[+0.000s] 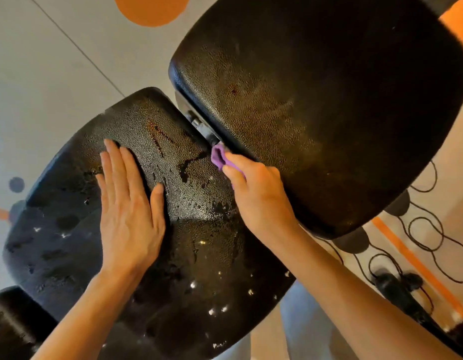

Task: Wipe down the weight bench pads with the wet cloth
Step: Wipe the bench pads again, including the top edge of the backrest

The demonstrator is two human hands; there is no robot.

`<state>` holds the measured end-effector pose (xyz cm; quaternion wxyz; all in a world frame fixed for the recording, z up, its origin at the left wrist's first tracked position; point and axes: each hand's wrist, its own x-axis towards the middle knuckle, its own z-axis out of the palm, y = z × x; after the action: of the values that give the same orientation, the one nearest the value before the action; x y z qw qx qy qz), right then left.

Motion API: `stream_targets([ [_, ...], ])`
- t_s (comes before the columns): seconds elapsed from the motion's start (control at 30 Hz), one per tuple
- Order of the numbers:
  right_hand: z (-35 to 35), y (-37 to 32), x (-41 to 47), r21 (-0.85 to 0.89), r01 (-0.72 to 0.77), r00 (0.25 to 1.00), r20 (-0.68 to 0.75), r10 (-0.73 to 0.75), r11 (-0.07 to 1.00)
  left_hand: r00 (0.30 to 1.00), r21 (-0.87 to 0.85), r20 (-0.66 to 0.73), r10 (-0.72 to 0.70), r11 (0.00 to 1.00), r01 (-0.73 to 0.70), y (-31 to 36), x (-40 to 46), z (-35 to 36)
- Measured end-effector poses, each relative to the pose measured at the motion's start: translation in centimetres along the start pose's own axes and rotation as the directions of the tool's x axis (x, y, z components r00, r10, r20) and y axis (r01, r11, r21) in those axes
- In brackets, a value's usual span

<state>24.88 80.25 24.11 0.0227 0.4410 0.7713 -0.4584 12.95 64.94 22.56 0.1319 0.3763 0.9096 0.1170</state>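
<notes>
Right at the grip, the right hand (256,196) pinches a bunched purple wet cloth (221,158), its tip pushed into the gap between both pads. Left of that grip, the left hand (129,209) lies flat and released, fingers spread, on the black pebbled-vinyl seat pad (199,229), which glistens with droplets and streaks. Beyond the grip, the larger black back pad (329,113) looks duller. No writing is legible.

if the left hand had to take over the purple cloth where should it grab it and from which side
Grip the bunched fold of the purple cloth that sticks out past the right hand, at the gap between the seat pad and back pad. Come in from the seat pad side; the rest is hidden in the right hand.
</notes>
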Motion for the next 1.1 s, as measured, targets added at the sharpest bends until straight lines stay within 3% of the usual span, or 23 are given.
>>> stream_targets([
  [0.13, -1.0, 0.5, -3.8, 0.050, -0.008, 1.000, 0.007, 0.007, 0.999, 1.000, -0.013, 0.005, -0.022, 1.000, 0.022, 0.0, 0.0, 0.1],
  [0.27, 1.4, -3.8, 3.2, -0.057, 0.061, 0.997, -0.052, -0.064, 0.997, 0.999, 0.015, 0.029, -0.014, 1.000, 0.013, -0.2, 0.1, 0.4],
  [0.33, 2.0, -5.0, 5.0, -0.010, 0.118, 0.989, -0.087, -0.118, 0.993, 1.000, 0.028, 0.015, -0.009, 1.000, 0.009, -0.4, 0.1, 0.5],
  [0.53, -0.2, -1.9, -0.5, -0.009, -0.023, 1.000, -0.018, 0.023, 1.000, 1.000, 0.031, -0.015, -0.006, 0.999, 0.007, -0.2, 0.2, 0.5],
  [0.73, 3.0, -7.5, 8.4, 0.003, 0.193, 0.978, -0.085, -0.192, 0.981, 1.000, 0.027, -0.016, -0.013, 1.000, 0.013, -0.3, 0.3, 0.5],
  [0.93, 1.7, -4.7, 2.0, -0.029, 0.185, 0.974, -0.129, -0.187, 0.982, 1.000, 0.010, -0.023, -0.016, 1.000, 0.016, -0.2, 0.3, 0.2],
  [1.1, 4.0, -9.3, 9.8, -0.092, 0.288, 0.947, -0.123, -0.297, 0.953, 0.999, -0.006, -0.030, -0.016, 1.000, 0.016, -0.3, 0.3, 0.2],
])
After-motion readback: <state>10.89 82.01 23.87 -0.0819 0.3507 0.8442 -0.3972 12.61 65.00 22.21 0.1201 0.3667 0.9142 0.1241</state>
